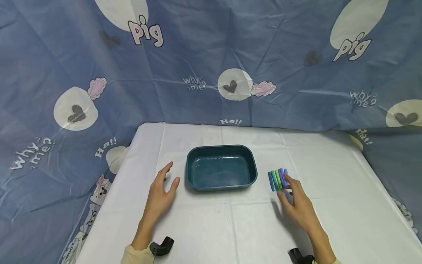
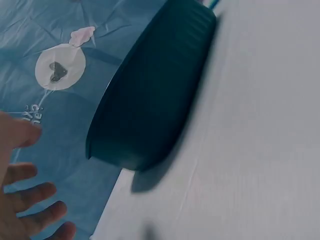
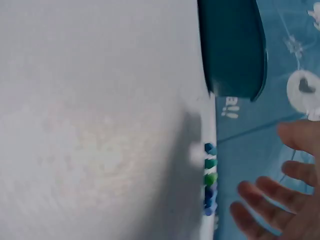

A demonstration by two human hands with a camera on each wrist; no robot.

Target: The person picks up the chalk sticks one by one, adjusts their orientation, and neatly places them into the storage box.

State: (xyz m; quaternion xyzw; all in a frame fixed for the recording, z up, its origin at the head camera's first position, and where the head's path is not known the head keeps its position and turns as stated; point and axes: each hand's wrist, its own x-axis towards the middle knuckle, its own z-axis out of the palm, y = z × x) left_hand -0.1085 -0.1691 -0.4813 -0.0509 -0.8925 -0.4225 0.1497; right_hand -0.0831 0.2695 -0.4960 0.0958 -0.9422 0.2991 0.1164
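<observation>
A dark teal rectangular tub [image 1: 221,187] stands on the white-covered table, its inside bare in the head view. To its right lies a row of several short coloured sticks [image 1: 277,179], pen- or crayon-like, in blue, teal, green and violet. My right hand [image 1: 298,207] is held over the near right end of this row, thumb and fingers apart, partly covering the violet ones. In the right wrist view a gap shows between that hand [image 3: 285,195] and the sticks [image 3: 210,179]. Left of the tub, my left hand [image 1: 160,196] hovers with fingers spread, holding nothing.
A white cloth [image 1: 211,227] with fold lines covers the table. Behind it and at both sides hangs a blue printed curtain [image 1: 184,102]. Black wrist devices [image 1: 162,246] are worn at both wrists.
</observation>
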